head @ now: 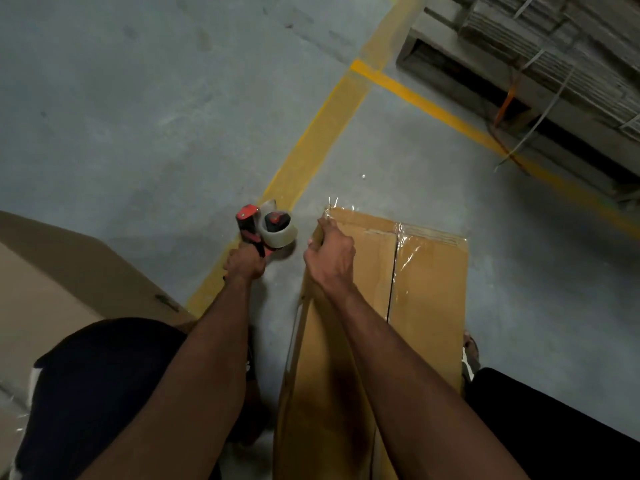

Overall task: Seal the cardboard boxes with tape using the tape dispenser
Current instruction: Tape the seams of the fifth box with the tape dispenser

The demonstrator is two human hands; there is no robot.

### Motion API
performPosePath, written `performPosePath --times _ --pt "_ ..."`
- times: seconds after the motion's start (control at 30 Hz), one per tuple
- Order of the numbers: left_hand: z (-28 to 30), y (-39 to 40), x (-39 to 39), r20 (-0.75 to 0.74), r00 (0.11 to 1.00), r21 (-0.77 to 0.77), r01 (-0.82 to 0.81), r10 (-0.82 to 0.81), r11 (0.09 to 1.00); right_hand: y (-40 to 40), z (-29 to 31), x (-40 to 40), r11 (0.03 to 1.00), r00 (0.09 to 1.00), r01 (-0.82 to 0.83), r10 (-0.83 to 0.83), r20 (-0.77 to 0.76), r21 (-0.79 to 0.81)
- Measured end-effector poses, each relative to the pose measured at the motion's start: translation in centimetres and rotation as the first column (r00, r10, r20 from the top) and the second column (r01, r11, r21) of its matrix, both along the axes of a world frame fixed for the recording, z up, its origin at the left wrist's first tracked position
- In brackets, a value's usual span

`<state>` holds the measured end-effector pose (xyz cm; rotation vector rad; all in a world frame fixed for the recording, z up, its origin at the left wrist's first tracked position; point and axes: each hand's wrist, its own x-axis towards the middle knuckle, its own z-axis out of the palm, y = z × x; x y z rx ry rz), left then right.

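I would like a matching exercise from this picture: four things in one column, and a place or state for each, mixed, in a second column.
Things:
1. tape dispenser
2. right hand
3. cardboard box
4. yellow line

Places or states:
A. painted on the floor
B. held by the left hand
C. clear tape along its centre seam
D. gripping the box's far left corner

Pairs: 1-B, 2-D, 3-C, 4-A

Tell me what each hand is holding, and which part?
The left hand grips the tape dispenser by its handle. The right hand holds the cardboard box at its far left top corner.
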<state>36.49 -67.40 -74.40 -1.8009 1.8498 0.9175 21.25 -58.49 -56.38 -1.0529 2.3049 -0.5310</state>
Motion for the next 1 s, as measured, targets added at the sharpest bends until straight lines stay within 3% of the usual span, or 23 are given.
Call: performPosePath --times 0.1,0.2,0.23,0.3,0.37,0.43,0.47,0.57,0.7,0.77,0.9,1.0 --pt "-5.1 1.0 0.4 -0.01 0.993 0.074 -0.116 0.117 0.991 0.3 -0.4 -0.3 0.999 0.999 -0.033 0.032 -0.022 -0.022" --pt "-0.5 2.1 -2.2 -0.038 0.939 -0.005 -0.341 0.341 0.94 0.3 -0.6 -0.2 0.999 0.999 -0.036 0.035 -0.025 -0.033" --pt "1.9 2.4 -3.3 -0.108 0.902 -0.068 -0.426 0.418 0.902 0.3 -0.7 -0.2 0.999 0.999 -0.031 0.031 -0.019 -0.034" --pt "6.1 2.6 -5.7 -0.38 0.777 -0.078 -0.567 0.502 0.82 0.3 -0.8 -0.4 0.999 1.0 -0.017 0.017 0.0 -0.039" --pt "9.3 3.2 -8.0 -0.612 0.59 0.004 -0.664 0.527 0.748 0.3 -0.6 -0.8 0.997 0.997 0.04 -0.035 0.066 -0.068" --pt "11.9 4.4 -10.2 -0.768 0.436 0.105 -0.638 0.47 0.763 0.8 -0.2 -1.0 0.977 0.983 0.124 -0.097 0.155 -0.171" --pt "12.8 4.8 -11.0 -0.808 0.429 0.096 -0.582 0.405 0.808 1.2 -0.2 -1.1 0.964 0.98 0.144 -0.107 0.171 -0.223" --pt "13.7 5.1 -12.0 -0.834 0.494 -0.004 -0.454 0.248 0.891 1.8 -1.1 -2.5 0.979 0.994 0.08 -0.064 0.09 -0.185" --pt "12.9 4.1 -11.7 -0.665 0.745 -0.309 -0.2 -0.061 0.93 1.9 -2.1 -5.6 0.973 0.971 -0.214 0.221 -0.091 0.083" --pt "12.9 3.6 -11.9 -0.633 0.773 -0.294 -0.185 -0.046 0.938 2.3 -2.5 -6.4 0.949 0.939 -0.283 0.304 -0.162 0.143" --pt "13.4 2.8 -14.0 -0.547 0.837 -0.245 -0.137 -0.02 0.96 2.6 -3.6 -6.9 0.942 0.927 -0.28 0.315 -0.201 0.184" --pt "13.7 2.4 -15.4 -0.471 0.879 -0.221 -0.198 0.073 0.955 1.8 -3.7 -7.9 0.928 0.909 -0.301 0.349 -0.229 0.218"
